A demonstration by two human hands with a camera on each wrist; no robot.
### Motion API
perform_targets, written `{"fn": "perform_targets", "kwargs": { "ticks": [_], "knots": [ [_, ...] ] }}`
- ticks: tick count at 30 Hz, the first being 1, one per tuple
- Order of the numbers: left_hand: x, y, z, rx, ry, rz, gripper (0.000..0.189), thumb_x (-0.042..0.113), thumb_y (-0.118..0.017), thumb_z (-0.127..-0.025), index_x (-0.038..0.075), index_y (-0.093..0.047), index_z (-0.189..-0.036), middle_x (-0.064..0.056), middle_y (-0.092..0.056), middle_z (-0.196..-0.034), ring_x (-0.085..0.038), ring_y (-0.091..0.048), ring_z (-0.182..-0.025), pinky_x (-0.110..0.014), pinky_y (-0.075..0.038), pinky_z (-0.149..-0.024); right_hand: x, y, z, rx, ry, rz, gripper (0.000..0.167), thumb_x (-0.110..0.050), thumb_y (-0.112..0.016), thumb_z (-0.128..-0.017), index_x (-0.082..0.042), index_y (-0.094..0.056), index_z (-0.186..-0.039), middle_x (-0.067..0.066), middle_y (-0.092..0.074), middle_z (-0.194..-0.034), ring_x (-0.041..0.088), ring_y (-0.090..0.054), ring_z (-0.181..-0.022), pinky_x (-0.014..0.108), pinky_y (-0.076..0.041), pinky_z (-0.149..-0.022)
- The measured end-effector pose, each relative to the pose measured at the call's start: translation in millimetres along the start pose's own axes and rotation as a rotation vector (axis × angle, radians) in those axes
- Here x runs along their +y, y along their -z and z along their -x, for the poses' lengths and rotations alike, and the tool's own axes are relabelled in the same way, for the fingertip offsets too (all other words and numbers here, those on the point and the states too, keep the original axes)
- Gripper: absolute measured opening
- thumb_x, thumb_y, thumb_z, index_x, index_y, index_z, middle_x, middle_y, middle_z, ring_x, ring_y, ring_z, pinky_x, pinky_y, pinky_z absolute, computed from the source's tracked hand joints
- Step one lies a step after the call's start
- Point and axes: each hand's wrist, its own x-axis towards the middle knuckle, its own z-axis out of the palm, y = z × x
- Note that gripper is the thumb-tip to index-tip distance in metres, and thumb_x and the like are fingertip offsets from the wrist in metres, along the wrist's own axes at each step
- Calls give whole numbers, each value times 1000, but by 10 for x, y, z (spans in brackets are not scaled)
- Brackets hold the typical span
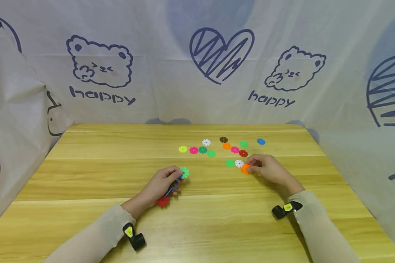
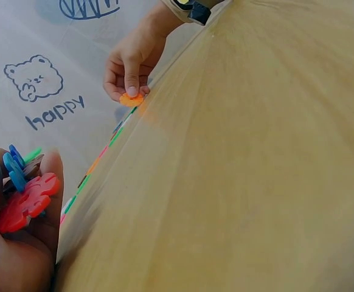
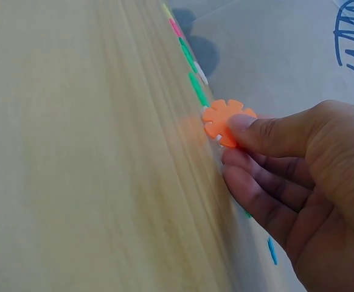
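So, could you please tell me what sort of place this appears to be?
Probably a makeshift tabletop activity booth, indoors: there is a wood-grain table, pale cloth with cartoon drawings hanging around it, and colourful notched discs spread on top.

In the head view, right of centre, a notched orange disc (image 1: 245, 168) is pinched at its edge by the right hand (image 1: 271, 168). Just left of centre, a cluster of green (image 1: 185, 173), blue (image 2: 14, 170), brown and red discs (image 1: 163, 202) is held by the left hand (image 1: 158, 185), the red lowest.

Orange disc (image 3: 219, 118) plastic; tabletop (image 1: 224, 226) wood (faintly glossy); backdrop (image 1: 174, 91) matt cloth.
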Motion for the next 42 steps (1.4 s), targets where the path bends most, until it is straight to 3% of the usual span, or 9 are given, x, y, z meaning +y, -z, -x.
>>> {"fn": "perform_targets", "kwargs": {
  "ticks": [14,26,36,42],
  "knots": [
    [-4,3,4,-12,3,4,32,31,-51,-104,2,-63,-107,-15,-63,-97,-17,-55,-63,-26,-52,-55,-186,-105,18,-3,21,-35,11,-6,-67,-93,-8,-69,-104,3,-66,-94,21,-57,-86,32,-51,-77],
    [-23,4,-15,-9,-6,-12,33,31,-51,-104,1,-62,-108,-14,-64,-96,-16,-56,-64,-26,-53,-56,-382,-211,1,19,143,-105,12,-6,-69,-91,-6,-69,-103,1,-68,-91,17,-62,-82,28,-53,-72],
    [-7,9,-5,-2,-5,-26,33,32,-50,-104,2,-63,-108,-14,-64,-99,-17,-57,-64,-27,-54,-57,-589,-352,-108,7,166,-71,10,-12,-70,-92,-11,-70,-102,-3,-68,-93,14,-63,-86,32,-53,-78],
    [7,10,0,4,3,-30,32,32,-51,-103,3,-64,-107,-15,-64,-101,-17,-58,-66,-27,-54,-57,-696,-442,-179,-5,227,-79,9,-9,-70,-92,-11,-69,-101,-3,-67,-93,14,-64,-86,32,-54,-79]
  ]
}}
